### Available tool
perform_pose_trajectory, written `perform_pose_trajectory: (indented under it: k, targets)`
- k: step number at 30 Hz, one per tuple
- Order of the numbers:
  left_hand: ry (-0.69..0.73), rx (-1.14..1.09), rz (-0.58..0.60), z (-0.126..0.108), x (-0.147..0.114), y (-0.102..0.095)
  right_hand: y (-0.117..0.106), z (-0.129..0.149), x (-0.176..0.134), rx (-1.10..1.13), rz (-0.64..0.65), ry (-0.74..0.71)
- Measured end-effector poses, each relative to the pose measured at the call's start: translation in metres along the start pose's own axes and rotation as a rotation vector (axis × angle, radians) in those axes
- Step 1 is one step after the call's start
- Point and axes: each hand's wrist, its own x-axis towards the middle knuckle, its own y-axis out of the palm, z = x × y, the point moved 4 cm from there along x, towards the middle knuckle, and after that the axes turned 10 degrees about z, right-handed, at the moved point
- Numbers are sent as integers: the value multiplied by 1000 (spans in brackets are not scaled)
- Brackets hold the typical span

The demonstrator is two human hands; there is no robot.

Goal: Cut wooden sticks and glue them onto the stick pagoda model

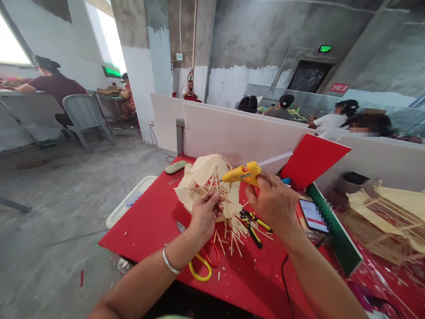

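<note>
My right hand [275, 199] is closed round the handle of a yellow hot glue gun [244, 173], with a white glue stick [275, 158] poking out of its back. Its nozzle points left, just above my left hand. My left hand [207, 212] is closed in a pinch in front of a model roof [207, 170] built of thin pale wooden sticks; what lies between the fingertips is too small to make out. Loose wooden sticks [232, 241] lie below the model. Beside them are yellow-and-black pliers [254, 230]. Scissors [202, 266] with red and yellow handles rest near my left forearm.
The red table [149, 230] carries a phone [314, 215] at right, by a green board [335, 235]. A pale oblong object [175, 167] lies at the back left corner. White partitions [232, 128] stand behind. Another stick model [392, 217] is at far right. Several people sit beyond.
</note>
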Motion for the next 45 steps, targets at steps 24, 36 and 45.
perform_pose_trajectory:
  k: [24, 36, 45]
  targets:
    - [10, -9, -43, -7, 6, 6, 16, -3, 24, 61, -51, 100]
    - [13, -30, -68, -4, 4, 6, 15, -3, 30, 52, -37, 78]
    - [23, -28, -41, -4, 5, 6, 15, -2, 30, 70, -18, 83]
